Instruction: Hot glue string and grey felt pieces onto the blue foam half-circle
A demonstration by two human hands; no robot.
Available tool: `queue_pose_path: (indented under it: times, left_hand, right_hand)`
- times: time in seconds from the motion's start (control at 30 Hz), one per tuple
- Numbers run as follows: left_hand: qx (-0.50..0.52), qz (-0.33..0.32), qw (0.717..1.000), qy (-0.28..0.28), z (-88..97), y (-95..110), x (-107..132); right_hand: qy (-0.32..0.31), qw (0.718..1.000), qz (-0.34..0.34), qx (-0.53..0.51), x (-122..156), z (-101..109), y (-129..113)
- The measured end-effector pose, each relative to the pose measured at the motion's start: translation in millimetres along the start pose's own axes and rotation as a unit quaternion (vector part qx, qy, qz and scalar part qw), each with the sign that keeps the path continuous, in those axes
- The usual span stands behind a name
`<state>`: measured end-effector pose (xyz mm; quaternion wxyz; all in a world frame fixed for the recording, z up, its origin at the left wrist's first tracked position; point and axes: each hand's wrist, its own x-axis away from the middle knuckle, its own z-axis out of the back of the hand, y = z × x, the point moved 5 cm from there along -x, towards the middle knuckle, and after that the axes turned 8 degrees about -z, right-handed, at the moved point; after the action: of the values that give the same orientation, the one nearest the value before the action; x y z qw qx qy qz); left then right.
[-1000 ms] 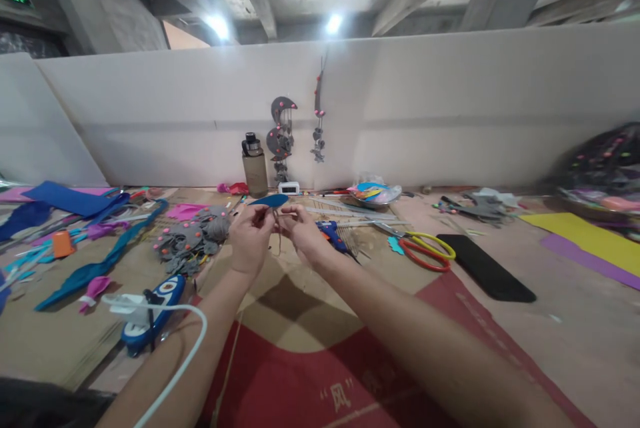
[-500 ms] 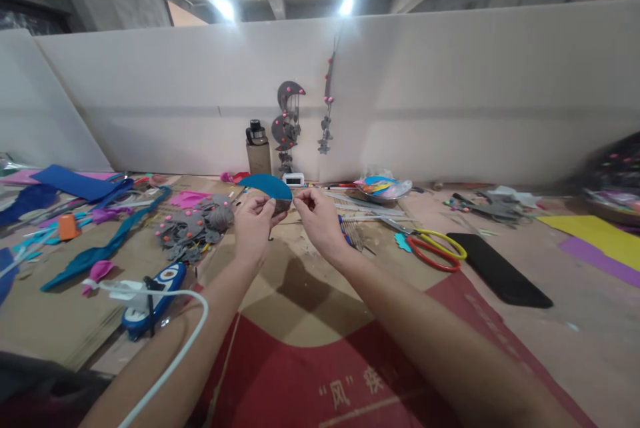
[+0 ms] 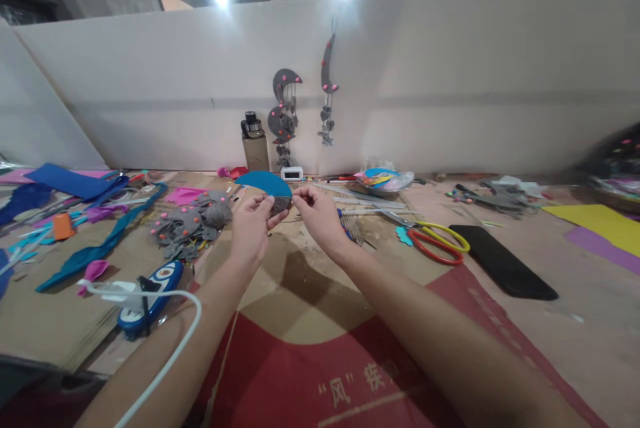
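Observation:
Raised over the table, my left hand (image 3: 251,228) pinches a curved blue felt piece (image 3: 265,182) between thumb and fingers. A dark grey felt piece (image 3: 283,203) lies against its lower right part, in the same grip. My right hand (image 3: 319,218) is closed in a pinch at the right edge of the felt. Whatever its fingertips hold is too small to make out. Beyond the hands, grey felt crescents with pink dots (image 3: 283,123) hang on the white panel, with a slimmer grey hanging (image 3: 327,68) to their right.
Scissors with red and yellow handles (image 3: 437,243) lie right of my hands, beside a black phone-like slab (image 3: 500,261). Grey felt pieces and yarn (image 3: 193,221) are heaped left. A white cable (image 3: 195,321) crosses my left forearm near a blue power strip (image 3: 155,301). A bottle (image 3: 255,148) stands behind.
The view has tilted slightly downward, so the background sits higher. Both hands stay together at the felt, with the right fingertips still at its right edge.

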<state>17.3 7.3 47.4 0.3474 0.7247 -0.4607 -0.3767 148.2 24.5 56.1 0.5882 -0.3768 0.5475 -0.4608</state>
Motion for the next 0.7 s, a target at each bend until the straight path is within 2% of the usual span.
queue_pose_path:
  times: [0.1,0.43,0.7]
  left_hand:
    - [0.005,0.012,1.000,-0.006,-0.4,0.2,0.4]
    - [0.007,0.072,0.997,-0.035,5.5,-5.7,-7.9]
    - [0.016,0.093,0.994,-0.058,2.7,-0.7,-8.2]
  right_hand:
    - [-0.010,1.000,-0.005,-0.006,-1.7,0.3,2.7]
    - [-0.101,0.994,-0.045,-0.025,-6.5,1.3,5.0]
    - [-0.143,0.969,-0.111,-0.167,-3.7,-5.1,8.5]
